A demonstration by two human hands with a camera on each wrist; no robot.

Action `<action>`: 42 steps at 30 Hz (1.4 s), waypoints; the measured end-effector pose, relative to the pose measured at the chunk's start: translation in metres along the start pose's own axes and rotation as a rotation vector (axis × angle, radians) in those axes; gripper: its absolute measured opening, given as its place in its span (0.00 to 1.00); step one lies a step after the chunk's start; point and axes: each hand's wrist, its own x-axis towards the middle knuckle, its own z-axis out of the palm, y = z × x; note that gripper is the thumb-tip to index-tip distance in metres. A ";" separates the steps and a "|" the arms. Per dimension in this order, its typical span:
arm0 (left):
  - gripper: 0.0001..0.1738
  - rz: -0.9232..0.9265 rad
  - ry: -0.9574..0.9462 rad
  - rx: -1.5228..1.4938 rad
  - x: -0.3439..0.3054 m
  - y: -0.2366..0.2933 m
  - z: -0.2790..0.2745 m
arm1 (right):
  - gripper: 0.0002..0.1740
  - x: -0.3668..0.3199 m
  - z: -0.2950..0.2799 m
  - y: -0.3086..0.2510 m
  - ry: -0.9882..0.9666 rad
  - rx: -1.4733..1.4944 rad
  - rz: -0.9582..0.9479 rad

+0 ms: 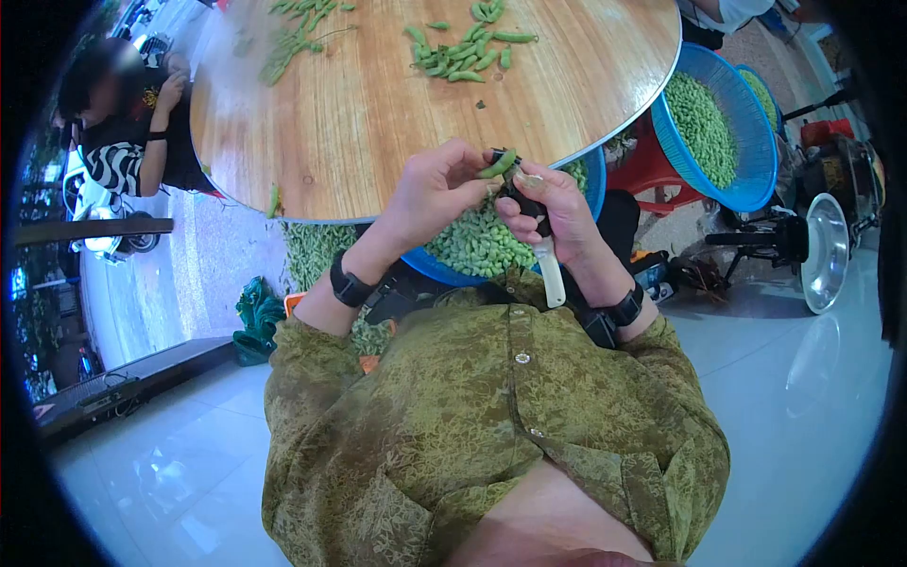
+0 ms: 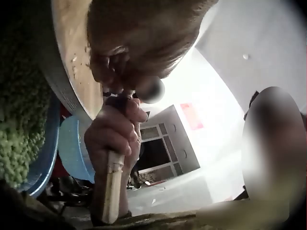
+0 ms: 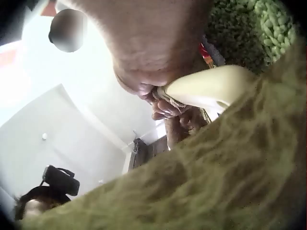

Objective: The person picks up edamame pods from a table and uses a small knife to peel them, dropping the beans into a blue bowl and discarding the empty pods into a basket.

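Over the table's near edge, my left hand (image 1: 430, 189) pinches a green soybean pod (image 1: 498, 165) between thumb and fingers. My right hand (image 1: 559, 206) grips a tool with a dark upper part and a cream-white handle (image 1: 549, 274) that points down toward my shirt. Its working end is close against the pod, partly hidden by the fingers. In the left wrist view the right fingers curl around the handle (image 2: 112, 191); the right wrist view shows the handle (image 3: 211, 86) near the shirt. Just below both hands, a blue basin (image 1: 599, 180) holds shelled green beans (image 1: 482, 241).
The round wooden table (image 1: 359, 132) bears a pile of pods (image 1: 468, 55) and more pods (image 1: 293, 42) farther left. At right, a blue basket (image 1: 763, 180) of beans stands by a red stool (image 1: 652, 175) and a metal bowl (image 1: 827, 253). A person (image 1: 123, 123) sits left.
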 end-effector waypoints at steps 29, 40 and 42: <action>0.09 0.025 0.059 0.325 -0.021 0.002 0.034 | 0.19 -0.006 -0.022 0.017 0.309 -1.303 -0.758; 0.01 0.355 0.068 0.646 -0.031 -0.010 0.041 | 0.18 -0.011 -0.026 0.024 0.158 -1.527 -0.993; 0.01 0.337 0.035 0.640 -0.032 -0.015 0.039 | 0.17 -0.011 -0.027 0.027 0.165 -1.491 -0.852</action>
